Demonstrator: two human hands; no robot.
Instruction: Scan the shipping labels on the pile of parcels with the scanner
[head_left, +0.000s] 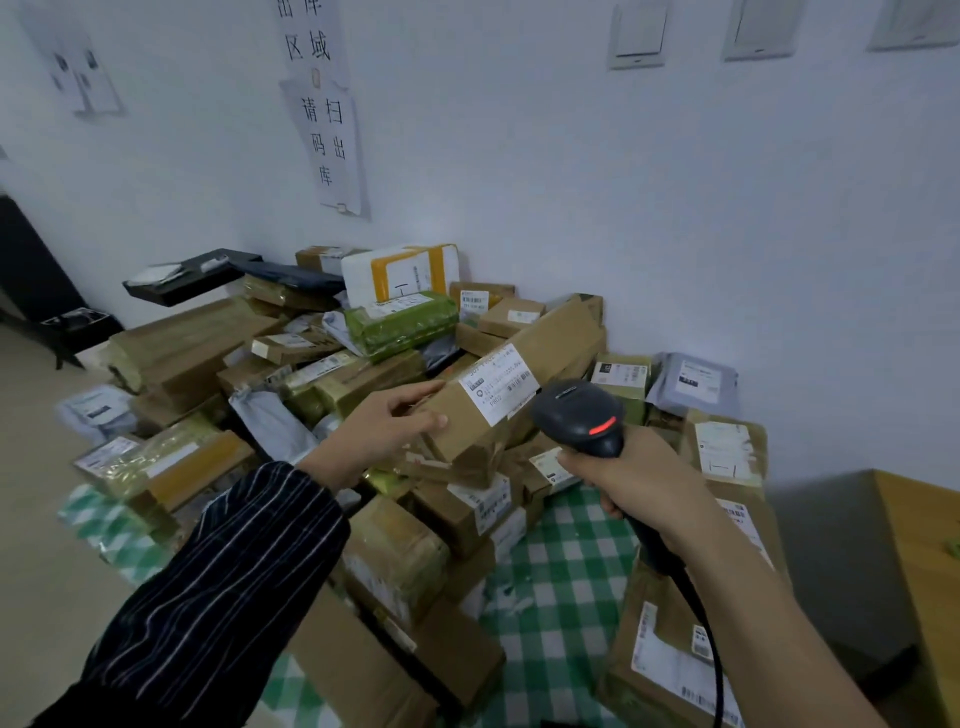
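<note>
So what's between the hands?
The end of the long brown box, with its white label, between left hand and right hand holding the scanner. Head view.

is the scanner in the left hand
No, the right hand grips the scanner, while the left hand holds the long brown parcel by its near end.

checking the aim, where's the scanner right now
Head view, right of centre: scanner in the right hand, beside the shipping label on the long cardboard box.

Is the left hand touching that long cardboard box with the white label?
Touching. The head view shows the left hand gripping the long cardboard box at its near end.
</note>
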